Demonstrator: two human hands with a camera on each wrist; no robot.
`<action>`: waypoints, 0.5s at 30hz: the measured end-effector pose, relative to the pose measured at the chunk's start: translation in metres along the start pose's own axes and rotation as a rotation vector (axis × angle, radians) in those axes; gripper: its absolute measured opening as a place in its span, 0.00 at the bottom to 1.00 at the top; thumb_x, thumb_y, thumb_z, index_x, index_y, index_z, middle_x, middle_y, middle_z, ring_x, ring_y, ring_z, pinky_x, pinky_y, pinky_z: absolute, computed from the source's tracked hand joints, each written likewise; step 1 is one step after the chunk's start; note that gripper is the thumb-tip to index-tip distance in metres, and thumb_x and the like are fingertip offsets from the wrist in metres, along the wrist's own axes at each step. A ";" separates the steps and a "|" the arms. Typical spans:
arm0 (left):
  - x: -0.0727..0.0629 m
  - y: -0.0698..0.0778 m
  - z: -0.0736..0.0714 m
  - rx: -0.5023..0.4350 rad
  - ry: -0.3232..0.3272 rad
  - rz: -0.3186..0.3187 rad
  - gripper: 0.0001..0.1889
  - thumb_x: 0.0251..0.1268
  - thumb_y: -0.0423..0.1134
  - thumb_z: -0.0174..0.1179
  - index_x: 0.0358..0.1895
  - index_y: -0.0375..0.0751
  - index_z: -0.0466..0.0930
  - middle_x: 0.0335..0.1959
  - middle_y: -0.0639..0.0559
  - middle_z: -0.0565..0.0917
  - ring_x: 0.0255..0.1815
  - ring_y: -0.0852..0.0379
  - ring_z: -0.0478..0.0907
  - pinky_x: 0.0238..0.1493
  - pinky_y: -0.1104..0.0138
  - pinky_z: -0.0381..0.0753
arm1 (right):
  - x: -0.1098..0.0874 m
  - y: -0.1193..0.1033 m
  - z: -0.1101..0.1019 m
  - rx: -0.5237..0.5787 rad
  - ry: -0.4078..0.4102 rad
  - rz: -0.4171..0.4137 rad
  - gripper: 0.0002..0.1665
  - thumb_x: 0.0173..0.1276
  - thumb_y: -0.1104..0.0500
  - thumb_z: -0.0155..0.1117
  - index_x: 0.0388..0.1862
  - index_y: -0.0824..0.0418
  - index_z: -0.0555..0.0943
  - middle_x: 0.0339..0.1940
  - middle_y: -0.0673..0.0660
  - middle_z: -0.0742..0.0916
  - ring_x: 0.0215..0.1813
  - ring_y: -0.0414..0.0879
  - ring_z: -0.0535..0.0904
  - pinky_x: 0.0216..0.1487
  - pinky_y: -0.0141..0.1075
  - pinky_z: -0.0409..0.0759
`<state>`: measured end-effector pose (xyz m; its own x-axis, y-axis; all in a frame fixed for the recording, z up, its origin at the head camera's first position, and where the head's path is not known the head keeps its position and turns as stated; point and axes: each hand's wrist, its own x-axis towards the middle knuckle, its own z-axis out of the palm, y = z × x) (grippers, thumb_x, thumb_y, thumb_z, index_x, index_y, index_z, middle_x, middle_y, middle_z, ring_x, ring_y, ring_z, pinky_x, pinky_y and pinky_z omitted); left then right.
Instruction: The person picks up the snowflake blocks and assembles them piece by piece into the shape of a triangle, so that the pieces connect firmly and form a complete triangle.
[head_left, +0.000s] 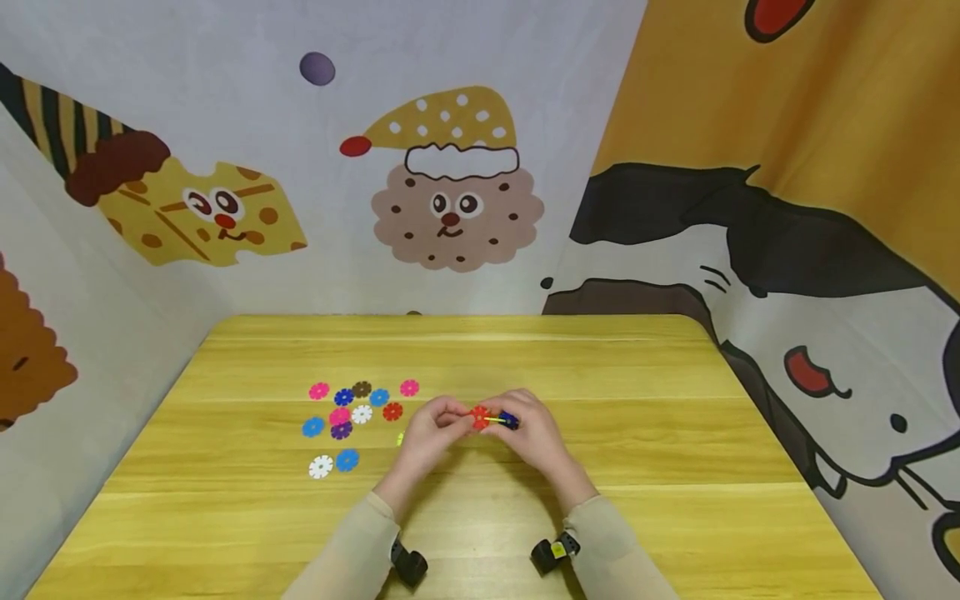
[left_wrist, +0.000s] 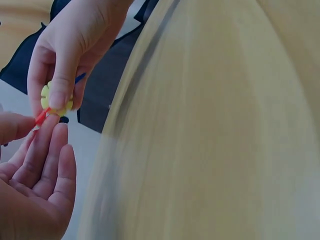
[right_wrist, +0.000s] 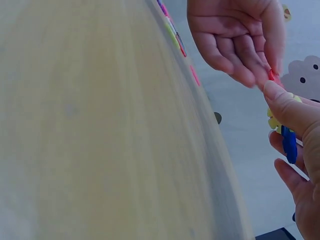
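Both hands meet over the table, holding small notched interlocking discs. My left hand [head_left: 429, 437] pinches a red disc [head_left: 480, 417] between thumb and finger, its other fingers extended. In my right hand [head_left: 537, 435] is a yellow disc [left_wrist: 45, 93], pinched under the thumb and seen edge-on in the head view. A dark blue disc [right_wrist: 289, 145] joins the yellow one on the side away from the red. The red disc meets the yellow disc's edge; fingertips partly hide that spot.
Loose discs lie on the wooden table [head_left: 637, 500] left of the hands, among them a white disc [head_left: 321, 467], a light blue disc [head_left: 347, 460] and a pink disc [head_left: 409, 388]. A yellow-green disc [head_left: 401, 439] peeks out beside the left hand. A cartoon-printed curtain [head_left: 262, 292] hangs behind.
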<state>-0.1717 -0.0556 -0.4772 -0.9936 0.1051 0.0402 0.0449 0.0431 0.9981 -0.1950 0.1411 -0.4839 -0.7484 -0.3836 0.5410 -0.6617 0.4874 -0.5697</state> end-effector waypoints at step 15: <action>-0.008 -0.007 -0.078 0.426 0.083 0.045 0.08 0.60 0.31 0.69 0.43 0.36 0.86 0.38 0.48 0.87 0.40 0.52 0.83 0.44 0.63 0.82 | -0.003 0.002 -0.005 0.000 -0.015 0.056 0.22 0.50 0.61 0.81 0.47 0.56 0.88 0.37 0.46 0.86 0.45 0.43 0.79 0.49 0.42 0.81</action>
<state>-0.1719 -0.1338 -0.4806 -0.9939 0.0362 0.1039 0.1091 0.4484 0.8871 -0.1940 0.1470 -0.4834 -0.7849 -0.3674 0.4990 -0.6187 0.5088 -0.5986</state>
